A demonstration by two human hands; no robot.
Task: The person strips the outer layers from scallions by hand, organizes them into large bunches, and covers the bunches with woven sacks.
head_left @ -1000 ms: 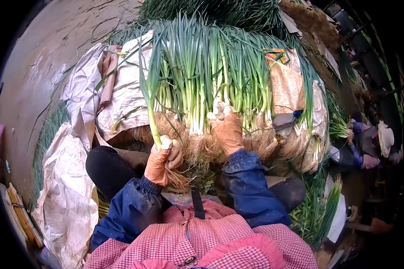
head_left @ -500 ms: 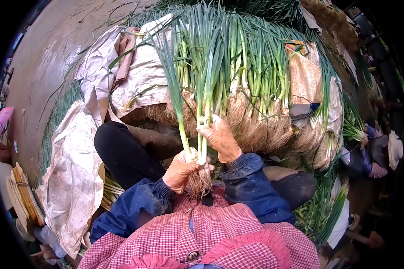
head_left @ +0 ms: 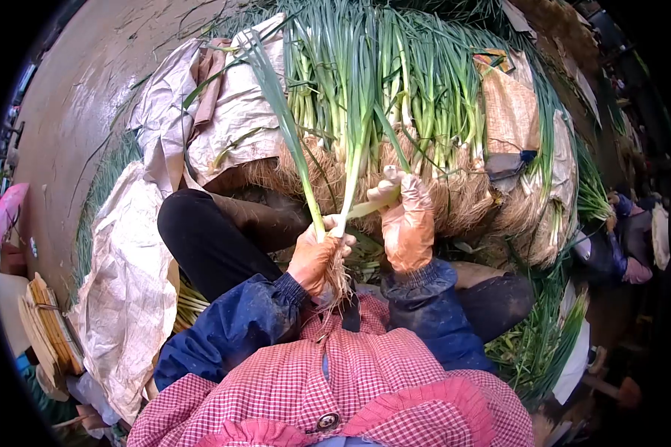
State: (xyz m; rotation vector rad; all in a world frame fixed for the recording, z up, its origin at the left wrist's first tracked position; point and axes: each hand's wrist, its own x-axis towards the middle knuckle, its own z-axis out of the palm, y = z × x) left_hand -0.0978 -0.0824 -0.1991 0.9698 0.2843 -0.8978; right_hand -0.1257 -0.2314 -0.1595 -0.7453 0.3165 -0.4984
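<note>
We can read no text, label, brand, number or sign here. We see coloured printing on the woven sack (head_left: 511,112), near its top edge, but it is too small and too covered for us to make out any letters.

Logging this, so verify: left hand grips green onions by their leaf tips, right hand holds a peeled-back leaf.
Wrong end: the head view shows the left hand gripping the green onions by their bases. The right hand does hold a peeled-back leaf.

Pile (head_left: 455,112) beyond the hands (head_left: 365,242)
</note>
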